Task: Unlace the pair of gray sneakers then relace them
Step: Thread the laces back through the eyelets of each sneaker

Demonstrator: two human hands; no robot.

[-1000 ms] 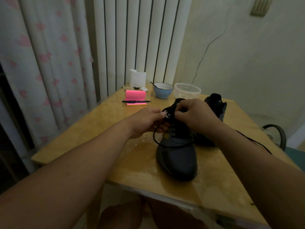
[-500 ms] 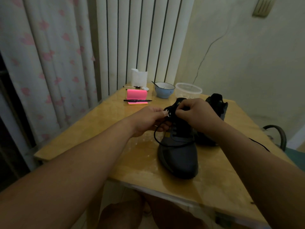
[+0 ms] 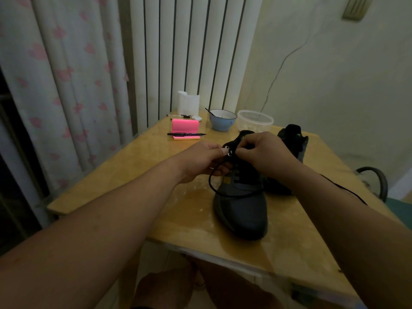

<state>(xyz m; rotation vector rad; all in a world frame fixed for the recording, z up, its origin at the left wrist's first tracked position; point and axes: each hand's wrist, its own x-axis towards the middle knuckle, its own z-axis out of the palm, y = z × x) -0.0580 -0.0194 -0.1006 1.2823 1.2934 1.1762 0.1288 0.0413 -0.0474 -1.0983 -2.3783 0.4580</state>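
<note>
Near sneaker [image 3: 243, 210] sits in front of blue bowl [image 3: 221, 120], toe pointing away from it. Left hand [image 3: 200, 161] fingers curl, pinch its top edge so eyelets [image 3: 228, 152] hold steady. Right hand [image 3: 265, 155] fingers bunch tight, seem to pinch lace [image 3: 211, 186] at eyelets, likely to thread tip. Other sneaker [image 3: 292, 139] right of bowl.

Between the left hand [image 3: 200, 162] and right hand [image 3: 266, 152], the sneaker [image 3: 243, 210] is matt grey cloth with 2 shiny metal eyelets [image 3: 227, 149]. Its lace [image 3: 213, 186] is thin matt cord. Under them the table [image 3: 133, 170] is glossy wood. Beyond the right hand stands a translucent plastic tub [image 3: 268, 123].
</note>
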